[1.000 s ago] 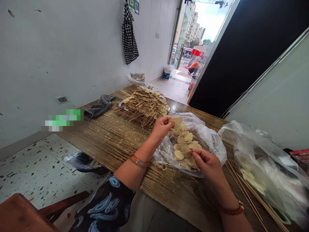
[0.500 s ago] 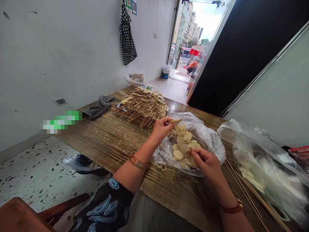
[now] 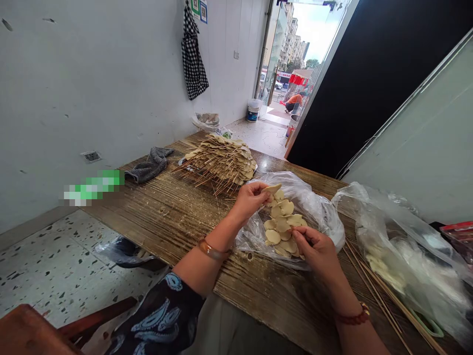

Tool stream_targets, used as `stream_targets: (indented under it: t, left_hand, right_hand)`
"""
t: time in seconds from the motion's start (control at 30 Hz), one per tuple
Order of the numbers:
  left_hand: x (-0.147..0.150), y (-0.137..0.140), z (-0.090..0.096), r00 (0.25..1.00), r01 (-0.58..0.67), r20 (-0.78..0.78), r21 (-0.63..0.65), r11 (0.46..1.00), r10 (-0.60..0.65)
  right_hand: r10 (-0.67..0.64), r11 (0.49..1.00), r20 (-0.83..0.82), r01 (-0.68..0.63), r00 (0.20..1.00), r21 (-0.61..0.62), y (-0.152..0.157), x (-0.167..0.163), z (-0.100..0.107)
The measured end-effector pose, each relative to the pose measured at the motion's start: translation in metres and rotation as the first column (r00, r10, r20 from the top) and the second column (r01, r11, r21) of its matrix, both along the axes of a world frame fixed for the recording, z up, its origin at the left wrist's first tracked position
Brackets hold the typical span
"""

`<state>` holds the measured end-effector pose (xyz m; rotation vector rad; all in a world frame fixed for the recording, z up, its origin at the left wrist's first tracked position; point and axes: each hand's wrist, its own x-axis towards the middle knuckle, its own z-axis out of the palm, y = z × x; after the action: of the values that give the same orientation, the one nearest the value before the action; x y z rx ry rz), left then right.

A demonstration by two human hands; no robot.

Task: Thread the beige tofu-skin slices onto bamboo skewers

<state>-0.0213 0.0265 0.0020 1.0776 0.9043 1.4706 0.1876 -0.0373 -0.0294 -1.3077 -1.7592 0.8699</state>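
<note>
Slice [image 3: 274, 188] at the far end of the heap [image 3: 283, 225] on the bag [image 3: 327, 219], just tipped from broad face to nearly edge-on; I read that as angling it, nothing finished. Left hand [image 3: 253, 198] has it pinched snugly, fingers hiding its near end, while the right hand [image 3: 317, 250] bunches its fingertips, on what I can't tell.

A grey cloth [image 3: 151, 166] lies at nine o'clock, checkered fabric [image 3: 193, 66] hangs at eleven, a black panel [image 3: 369, 74] stands at two.
</note>
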Motion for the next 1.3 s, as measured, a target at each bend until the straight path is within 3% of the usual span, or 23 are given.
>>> stream_targets:
  t: [0.23, 0.83, 1.3]
  left_hand:
    - [-0.0018, 0.0012, -0.0009, 0.993, 0.001, 0.120, -0.126, 0.992, 0.014]
    - [-0.0048, -0.0004, 0.0005, 0.936, 0.103, 0.351, -0.296, 0.950, 0.007]
    - [0.0015, -0.0031, 0.0000, 0.957, 0.102, 0.290, -0.283, 0.954, -0.017]
  right_hand:
    - [-0.003, 1.000, 0.006, 0.003, 1.000, 0.004, -0.0008, -0.0014, 0.0010]
    - [-0.033, 0.996, 0.064, 0.027, 0.997, 0.088, -0.0009, -0.0013, -0.0032]
    - [-0.046, 0.995, 0.028, 0.043, 0.999, 0.089, -0.0025, -0.0048, -0.0001]
